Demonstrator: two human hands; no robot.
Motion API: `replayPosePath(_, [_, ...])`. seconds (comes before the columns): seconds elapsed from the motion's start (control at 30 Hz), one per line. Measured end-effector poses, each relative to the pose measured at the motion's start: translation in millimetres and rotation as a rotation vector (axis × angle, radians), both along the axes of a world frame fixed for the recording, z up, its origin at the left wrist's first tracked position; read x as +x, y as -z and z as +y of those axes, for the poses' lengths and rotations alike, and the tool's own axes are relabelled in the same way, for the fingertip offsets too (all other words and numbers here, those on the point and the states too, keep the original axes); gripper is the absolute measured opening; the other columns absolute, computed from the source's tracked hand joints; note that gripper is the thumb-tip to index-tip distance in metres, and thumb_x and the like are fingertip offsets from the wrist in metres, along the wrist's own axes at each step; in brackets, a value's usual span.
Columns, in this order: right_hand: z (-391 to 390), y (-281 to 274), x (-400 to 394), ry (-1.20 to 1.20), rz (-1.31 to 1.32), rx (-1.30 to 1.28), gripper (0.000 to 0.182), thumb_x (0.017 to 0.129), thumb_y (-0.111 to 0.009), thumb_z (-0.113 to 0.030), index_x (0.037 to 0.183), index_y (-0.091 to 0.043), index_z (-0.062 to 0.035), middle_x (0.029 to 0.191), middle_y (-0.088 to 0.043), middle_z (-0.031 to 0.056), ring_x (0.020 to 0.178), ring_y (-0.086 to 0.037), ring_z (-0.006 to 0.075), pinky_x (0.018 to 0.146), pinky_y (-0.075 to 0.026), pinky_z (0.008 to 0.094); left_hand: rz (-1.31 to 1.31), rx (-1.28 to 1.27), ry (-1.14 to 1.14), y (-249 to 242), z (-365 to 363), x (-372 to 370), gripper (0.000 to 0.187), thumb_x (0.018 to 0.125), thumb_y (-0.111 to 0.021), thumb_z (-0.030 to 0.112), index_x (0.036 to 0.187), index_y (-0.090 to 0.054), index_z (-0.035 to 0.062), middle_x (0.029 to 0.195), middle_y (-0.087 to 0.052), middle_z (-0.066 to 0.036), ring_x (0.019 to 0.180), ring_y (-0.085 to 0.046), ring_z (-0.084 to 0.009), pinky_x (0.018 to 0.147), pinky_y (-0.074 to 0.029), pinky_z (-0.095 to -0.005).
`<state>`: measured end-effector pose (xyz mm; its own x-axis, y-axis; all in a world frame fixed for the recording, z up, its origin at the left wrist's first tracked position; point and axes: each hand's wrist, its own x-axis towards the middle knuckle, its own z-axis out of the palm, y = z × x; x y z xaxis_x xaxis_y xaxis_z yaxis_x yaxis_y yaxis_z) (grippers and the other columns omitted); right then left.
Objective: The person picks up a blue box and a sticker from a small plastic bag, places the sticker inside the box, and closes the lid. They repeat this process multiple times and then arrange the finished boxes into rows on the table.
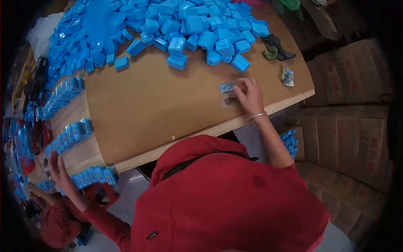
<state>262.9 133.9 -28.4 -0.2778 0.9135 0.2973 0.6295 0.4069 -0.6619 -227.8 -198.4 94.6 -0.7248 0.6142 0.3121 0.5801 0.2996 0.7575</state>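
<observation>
My right hand [250, 97] is over the right part of the table, fingers bent and apart, with nothing visible in it. Just left of its fingertips lie small blue printed stickers [226, 87], beside a clear patch with a dark piece [230, 101]. My left hand [60, 171] reaches out to the far left, its fingers stretched and slightly blurred, and I see nothing in it. Close to it stand rows of small blue boxes with printed labels, one row [69, 136] behind it and another row [95, 175] to its right.
Heaps of blue plastic boxes [195, 25] and smaller blue pieces [98, 59] cover the back of the table [155, 105]. A dark cloth [277, 48] and a small plastic packet [288, 76] lie at right. Cardboard cartons [348, 75] are stacked beyond. Another person's hand [38, 192] is at lower left.
</observation>
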Motion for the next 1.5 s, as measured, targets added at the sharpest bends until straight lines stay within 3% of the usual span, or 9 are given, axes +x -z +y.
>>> replayPosePath(0.17, [15.3,21.0,8.8,-0.278,-0.197,0.091,0.011,0.078,-0.063,-0.009,0.081,-0.056,-0.0013,0.08,-0.052,0.0102,0.077,-0.055,0.0239,0.063,-0.043,0.0356,-0.471,-0.06,0.507,40.1,153.0,135.9,0.034,0.086,-0.057,0.004,0.12,-0.051,0.001,0.115,-0.058,-0.007,0.106,-0.053,-0.0138,0.087,-0.043,-0.0254])
replayPosePath(0.27, [10.6,6.6,8.1,-0.321,0.119,-0.204,0.008,0.08,-0.061,-0.006,0.08,-0.055,-0.0009,0.08,-0.051,0.0083,0.073,-0.054,0.0193,0.063,-0.042,0.0297,-0.504,-0.169,0.818,82.4,209.6,219.2,0.049,0.081,-0.067,0.015,0.124,-0.049,0.0011,0.117,-0.056,-0.009,0.101,-0.055,-0.0166,0.084,-0.045,-0.0289])
replayPosePath(0.5, [-3.3,-3.5,-19.7,-0.369,0.527,-0.382,0.014,0.082,-0.062,-0.007,0.095,-0.057,-0.0025,0.096,-0.058,0.0042,0.081,-0.055,0.0103,0.067,-0.044,0.0231,-1.104,0.068,0.955,122.6,262.3,295.1,0.017,0.084,-0.061,0.006,0.101,-0.059,0.0009,0.092,-0.062,-0.002,0.082,-0.056,-0.0078,0.073,-0.046,-0.0232])
replayPosePath(0.6, [9.7,6.1,-24.9,-0.411,0.963,-1.128,0.022,0.083,-0.064,-0.009,0.103,-0.057,-0.0024,0.1,-0.06,0.0034,0.086,-0.055,0.0069,0.071,-0.045,0.0202,-1.023,0.071,0.844,112.3,250.8,286.4,0.009,0.084,-0.062,0.004,0.093,-0.061,0.001,0.083,-0.062,-0.002,0.075,-0.057,-0.0068,0.068,-0.046,-0.0214])
replayPosePath(0.8, [17.7,31.8,-58.3,-0.558,0.606,-0.827,0.019,0.082,-0.066,-0.012,0.097,-0.061,-0.0009,0.079,-0.065,0.0039,0.07,-0.062,0.0118,0.063,-0.048,0.0233,-0.873,-0.078,0.589,122.3,224.2,265.6,0.009,0.082,-0.067,0.009,0.078,-0.062,0.0032,0.069,-0.061,0.001,0.061,-0.055,-0.0057,0.053,-0.043,-0.0207])
replayPosePath(0.93, [7.7,30.2,-73.4,-0.487,0.069,-0.162,0.019,0.077,-0.068,-0.012,0.09,-0.062,-0.0005,0.075,-0.064,0.0136,0.064,-0.063,0.0218,0.061,-0.048,0.0299,-0.424,-0.495,0.369,132.3,213.7,255.0,0.021,0.077,-0.072,0.018,0.08,-0.063,-0.0003,0.069,-0.062,-0.003,0.068,-0.056,-0.0098,0.059,-0.045,-0.0248])
replayPosePath(1.07, [21.7,29.7,-64.7,-0.501,0.212,-0.399,0.015,0.078,-0.068,-0.009,0.088,-0.061,0.0005,0.074,-0.065,0.0072,0.064,-0.06,0.0129,0.059,-0.047,0.026,0.277,-0.3,0.199,104.2,209.6,263.3,0.029,0.077,-0.072,0.024,0.086,-0.061,-0.0018,0.07,-0.06,-0.004,0.075,-0.058,-0.0161,0.065,-0.047,-0.0301])
replayPosePath(1.3, [16.5,-6.7,-68.6,-0.582,0.631,-0.752,0.013,0.08,-0.068,-0.008,0.087,-0.061,0.0004,0.074,-0.061,-0.0003,0.067,-0.055,0.0047,0.06,-0.045,0.0206,-1.062,0.102,0.571,106.0,235.4,275.3,0.01,0.083,-0.065,0.011,0.088,-0.061,0.0032,0.077,-0.062,-0.002,0.073,-0.057,-0.0087,0.068,-0.047,-0.0231])
replayPosePath(1.5, [22.9,0.1,-59.2,-0.588,0.656,-0.866,0.011,0.083,-0.065,-0.008,0.089,-0.061,0.0001,0.075,-0.061,-0.0005,0.067,-0.054,0.0045,0.06,-0.045,0.0204,-1.013,0.095,0.557,100.4,239.8,273.2,0.016,0.085,-0.063,0.008,0.071,-0.055,0.0075,0.072,-0.06,0.0,0.067,-0.054,-0.005,0.062,-0.043,-0.0206])
